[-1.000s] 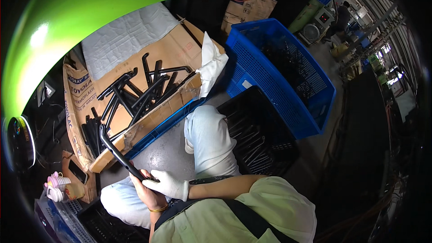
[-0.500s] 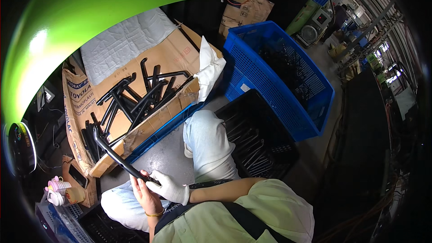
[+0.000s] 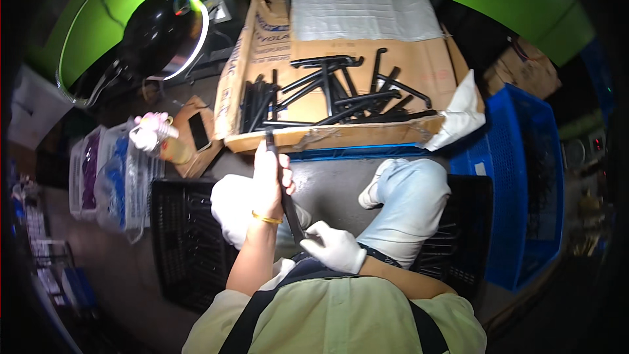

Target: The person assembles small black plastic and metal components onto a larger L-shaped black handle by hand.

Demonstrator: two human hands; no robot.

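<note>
A long, slim black bar runs from beside the front wall of a cardboard box down toward my lap. My bare left hand, with a yellow bangle at its wrist, is closed around the bar's upper half. At the bar's lower end, my white-gloved right hand grips it with thumb and fingers. Beyond my hands, the open cardboard box holds a loose pile of similar black bars, some with bent ends.
Black crates with bars stand at both sides of my legs. To the right is a tall blue crate. A black lamp hangs at upper left. A phone lies on cardboard near a pink-topped cup.
The view has swung left, bringing the lamp and left-hand crates further in. The bar's far end has come back from over the box. My right hand now grips its near end, apart from my left.
</note>
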